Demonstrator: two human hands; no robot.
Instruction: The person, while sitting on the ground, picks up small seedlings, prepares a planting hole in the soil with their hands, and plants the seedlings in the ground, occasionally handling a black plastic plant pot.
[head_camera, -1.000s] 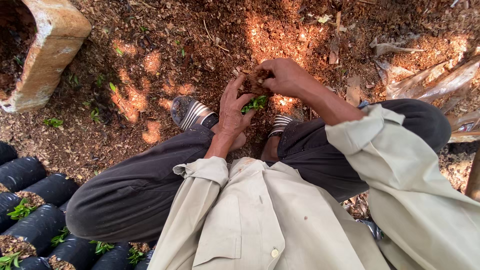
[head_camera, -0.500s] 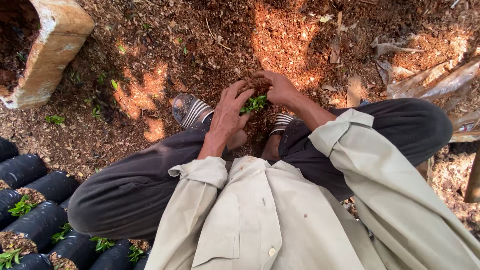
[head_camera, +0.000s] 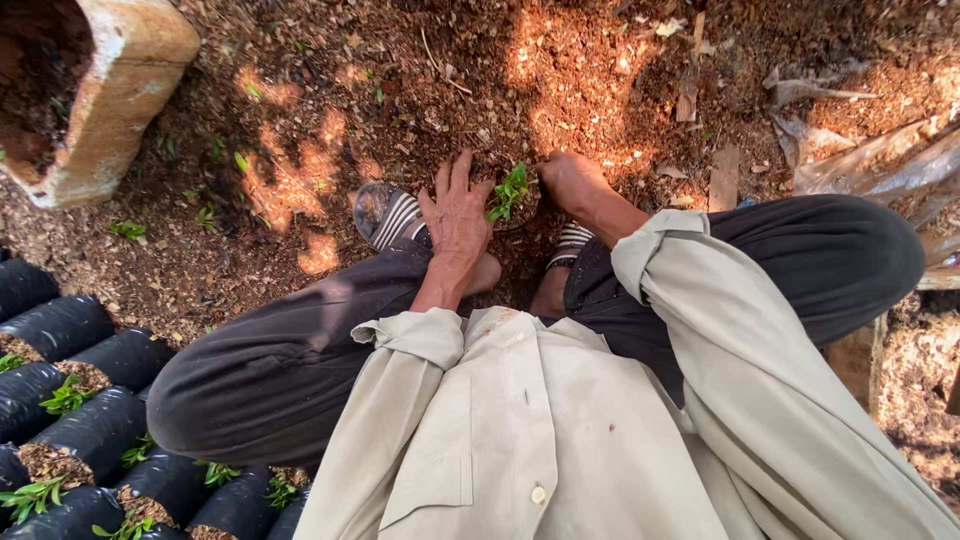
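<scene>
A small green seedling (head_camera: 510, 190) stands in a dark soil-filled bag on the ground between my sandalled feet. My left hand (head_camera: 455, 212) presses against the bag's left side, fingers stretched out and slightly apart. Against the right side of the bag curls my right hand (head_camera: 570, 178). The bag itself is mostly hidden by both hands and by shadow. I am squatting, with my dark trousers and pale shirt filling the lower frame.
Rows of black seedling bags (head_camera: 60, 400) with green shoots lie at the lower left. A pale block-like container of soil (head_camera: 120, 90) sits at the upper left. Torn plastic sheeting (head_camera: 860, 150) and wood scraps lie at the upper right. The ground is loose reddish-brown soil.
Both hands have come down with the seedling from a higher hold and now rest low against its bag. My left hand's fingers have spread out.
</scene>
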